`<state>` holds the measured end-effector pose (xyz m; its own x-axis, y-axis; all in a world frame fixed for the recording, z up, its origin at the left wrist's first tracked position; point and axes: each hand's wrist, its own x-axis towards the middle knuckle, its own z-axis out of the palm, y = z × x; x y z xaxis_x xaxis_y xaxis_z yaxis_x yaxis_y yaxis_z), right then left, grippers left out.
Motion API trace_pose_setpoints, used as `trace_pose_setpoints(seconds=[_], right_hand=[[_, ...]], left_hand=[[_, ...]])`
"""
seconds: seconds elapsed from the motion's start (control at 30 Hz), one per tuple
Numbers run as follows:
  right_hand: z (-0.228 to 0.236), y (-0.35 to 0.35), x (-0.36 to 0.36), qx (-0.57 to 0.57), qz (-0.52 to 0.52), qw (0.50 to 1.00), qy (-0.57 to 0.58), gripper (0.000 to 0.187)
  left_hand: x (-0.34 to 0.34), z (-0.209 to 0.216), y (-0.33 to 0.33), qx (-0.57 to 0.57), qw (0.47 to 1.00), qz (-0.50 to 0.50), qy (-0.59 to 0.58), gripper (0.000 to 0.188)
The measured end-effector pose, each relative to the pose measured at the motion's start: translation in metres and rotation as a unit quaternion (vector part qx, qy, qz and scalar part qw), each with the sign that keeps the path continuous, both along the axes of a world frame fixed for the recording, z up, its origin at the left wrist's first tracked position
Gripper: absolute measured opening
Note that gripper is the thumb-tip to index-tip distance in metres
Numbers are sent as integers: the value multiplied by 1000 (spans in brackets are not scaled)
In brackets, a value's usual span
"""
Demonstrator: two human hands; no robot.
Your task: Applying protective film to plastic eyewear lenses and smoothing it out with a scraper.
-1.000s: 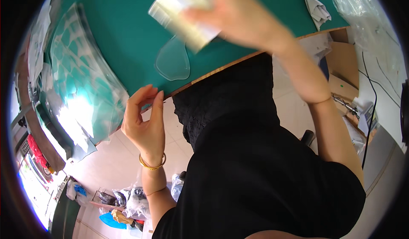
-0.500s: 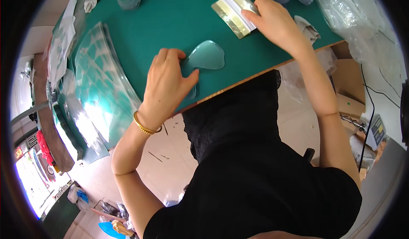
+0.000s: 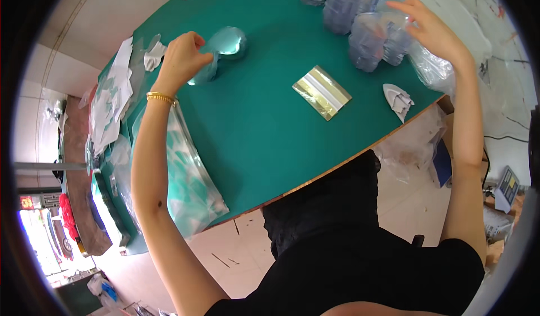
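My left hand (image 3: 184,60) is over the far left of the green tabletop, fingers closed on a clear two-lobed plastic piece (image 3: 206,73). Its other rounded lobe (image 3: 229,41) lies beyond my fingertips and catches the light; whether more pieces lie beneath it, I cannot tell. At the far right, my right hand (image 3: 433,32) has its index finger stretched out and thumb apart, beside stacks of bluish clear plastic pieces (image 3: 368,41). Nothing shows in its grip. A yellowish sheet with a pale central strip (image 3: 322,92) lies flat between my arms.
A crumpled grey-white cloth or paper (image 3: 398,101) lies near the right edge. Clear plastic sheets (image 3: 180,175) cover the left side, with white paper scraps (image 3: 115,99) beyond. Clear plastic bagging (image 3: 436,68) hangs at the right. The table's wooden edge (image 3: 298,187) runs before me.
My left hand has moved away to the far left with the clear piece. My right hand has left the yellowish sheet and shifted right, to the stacks. The view has shifted as well.
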<state>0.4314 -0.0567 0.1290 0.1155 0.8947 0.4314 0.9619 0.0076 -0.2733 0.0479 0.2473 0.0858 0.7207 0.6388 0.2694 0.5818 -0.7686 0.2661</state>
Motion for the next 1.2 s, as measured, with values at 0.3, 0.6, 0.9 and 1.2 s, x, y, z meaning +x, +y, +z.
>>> trace_pose_setpoints(seconds=[0.3,0.6,0.9,1.2], right_hand=[[-4,54,19,-130,3,986,-104,25],[-35,32,-148,-50,146,985,-81,20],[-107,8,-197,65,29,994,86,21],[-124,-56,-144,-1,-142,981,134,20]], left_hand=[[-17,-1,-30,53,993,-40,-97,43],[-108,-26,-197,-83,975,44,-201,35],[-106,-75,-254,-205,973,96,-51,86],[-102,-93,-257,-171,976,120,-66,84]])
